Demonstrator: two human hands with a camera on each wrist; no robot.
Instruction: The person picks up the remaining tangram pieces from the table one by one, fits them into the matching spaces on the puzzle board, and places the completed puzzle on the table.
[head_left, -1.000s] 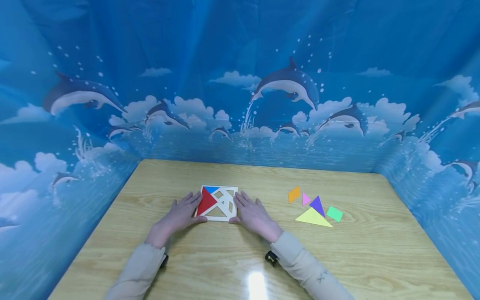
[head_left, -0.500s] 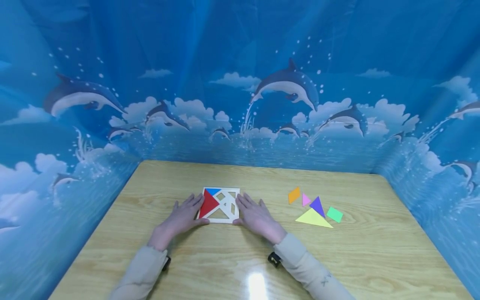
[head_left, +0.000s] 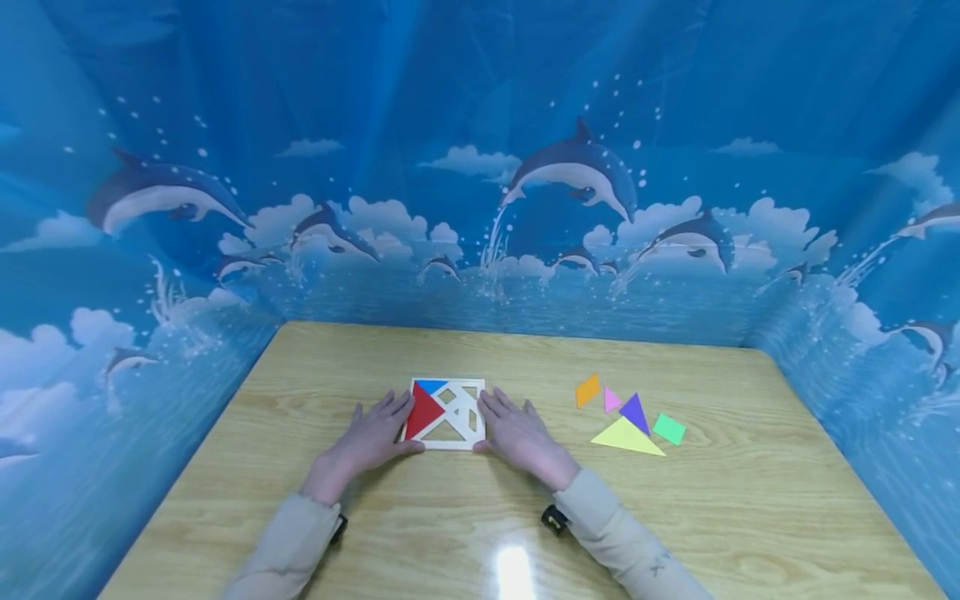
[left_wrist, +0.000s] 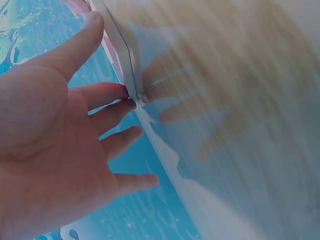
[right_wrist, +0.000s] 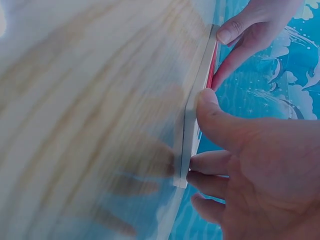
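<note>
A white tangram tray (head_left: 453, 445) lies flat on the table between my hands. Its left part holds a red triangle (head_left: 425, 412) and a blue triangle (head_left: 430, 386); several other cut-outs show bare wood. My left hand (head_left: 365, 437) touches the tray's left side, its thumb at the near left corner and its fingers spread nearly straight. At the opposite side my right hand (head_left: 525, 440) rests its extended fingers along the edge, thumb near the front right corner. From the right wrist, the tray's thin edge (right_wrist: 191, 120) appears with both thumbs against it.
Loose tangram pieces lie to the right: an orange parallelogram (head_left: 588, 391), a pink triangle (head_left: 611, 399), a purple triangle (head_left: 635, 413), a yellow triangle (head_left: 626, 437) and a green square (head_left: 669, 428). A dolphin-print curtain (head_left: 480, 167) surrounds the wooden table (head_left: 750, 500).
Both hands and the tray between them have slid slightly to the right and a little nearer. The red and blue triangles travelled with it; the loose pieces stayed put.
</note>
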